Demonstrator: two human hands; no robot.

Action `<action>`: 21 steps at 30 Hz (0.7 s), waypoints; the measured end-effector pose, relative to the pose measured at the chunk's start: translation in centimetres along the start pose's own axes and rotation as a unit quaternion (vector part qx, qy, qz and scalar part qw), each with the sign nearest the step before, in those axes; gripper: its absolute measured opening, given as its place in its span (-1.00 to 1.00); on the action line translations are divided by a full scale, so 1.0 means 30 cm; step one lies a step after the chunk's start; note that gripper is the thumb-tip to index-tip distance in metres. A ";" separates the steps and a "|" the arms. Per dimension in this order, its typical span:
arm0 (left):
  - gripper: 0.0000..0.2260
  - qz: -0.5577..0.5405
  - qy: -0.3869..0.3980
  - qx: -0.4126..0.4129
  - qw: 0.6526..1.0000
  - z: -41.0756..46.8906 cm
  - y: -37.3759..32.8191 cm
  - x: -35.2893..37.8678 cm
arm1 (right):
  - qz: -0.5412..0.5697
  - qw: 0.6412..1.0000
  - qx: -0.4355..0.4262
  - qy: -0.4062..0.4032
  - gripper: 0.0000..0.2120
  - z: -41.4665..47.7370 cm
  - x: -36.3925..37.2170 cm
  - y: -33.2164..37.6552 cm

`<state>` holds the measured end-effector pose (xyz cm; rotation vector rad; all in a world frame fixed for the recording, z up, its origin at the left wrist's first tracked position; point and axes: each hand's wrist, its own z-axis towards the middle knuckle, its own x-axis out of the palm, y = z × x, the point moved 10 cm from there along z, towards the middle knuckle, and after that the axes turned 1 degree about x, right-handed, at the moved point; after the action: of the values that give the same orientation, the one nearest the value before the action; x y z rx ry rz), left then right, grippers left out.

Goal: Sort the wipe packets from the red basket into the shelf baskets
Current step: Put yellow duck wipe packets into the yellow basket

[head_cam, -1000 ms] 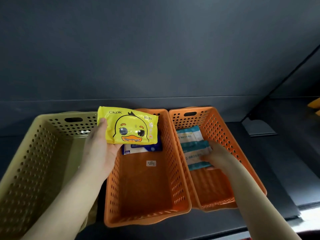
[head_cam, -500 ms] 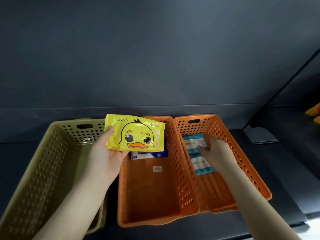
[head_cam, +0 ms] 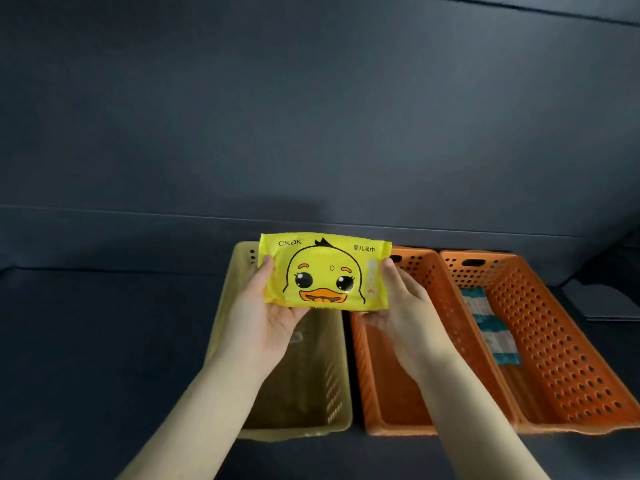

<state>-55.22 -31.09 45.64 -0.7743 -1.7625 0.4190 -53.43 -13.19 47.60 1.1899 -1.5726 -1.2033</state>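
Observation:
A yellow duck wipe packet (head_cam: 325, 271) is held up flat between both hands, above the far end of the olive-green basket (head_cam: 308, 415). My left hand (head_cam: 263, 313) grips its left edge and my right hand (head_cam: 401, 306) grips its right edge. Two orange baskets stand to the right: the middle orange basket (head_cam: 388, 403) is partly hidden by my right arm, and the right orange basket (head_cam: 568, 358) holds teal-and-white wipe packets (head_cam: 491, 327) lying in a row. The red basket is out of view.
All three baskets sit side by side on a dark shelf (head_cam: 104, 341) with a dark back wall (head_cam: 311, 133). A grey bracket or plate (head_cam: 602, 299) lies at the far right of the shelf.
My right hand left the teal packets in the right orange basket and took the duck packet's right edge. The view shifted left, and the packet now hangs over the olive-green basket.

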 end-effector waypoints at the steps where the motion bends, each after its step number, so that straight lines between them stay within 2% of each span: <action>1: -0.76 0.051 -0.005 0.021 0.998 0.004 -0.043 -0.031 | 0.004 1.000 -0.002 -0.014 -0.68 0.001 0.027 -0.012; 3: -0.81 0.153 -0.037 0.067 0.985 0.014 -0.127 -0.105 | -0.001 0.999 -0.004 -0.052 -0.68 0.004 0.070 -0.045; 7: -0.84 0.252 -0.086 0.113 0.957 0.023 -0.217 -0.229 | -0.074 0.985 -0.055 -0.149 -0.60 -0.005 0.118 -0.074; 11: -0.83 0.306 -0.086 0.178 0.931 0.033 -0.294 -0.260 | -0.123 0.967 -0.105 -0.195 -0.59 -0.005 0.169 -0.065; 14: -0.80 0.377 -0.057 0.201 0.902 0.057 -0.330 -0.252 | -0.162 0.955 -0.122 -0.218 -0.57 0.006 0.188 -0.056; 17: -0.83 0.447 -0.012 0.166 0.879 0.115 -0.301 -0.266 | -0.230 0.932 -0.135 -0.243 -0.57 0.011 0.201 -0.030; 21: -0.52 0.462 0.016 0.047 0.886 0.170 -0.179 -0.319 | -0.303 0.893 -0.152 -0.297 -0.60 0.016 0.179 0.002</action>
<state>-59.92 -41.02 40.58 -1.5214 -1.2235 1.1004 -55.12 -18.30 47.85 1.1999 -1.3600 -2.3082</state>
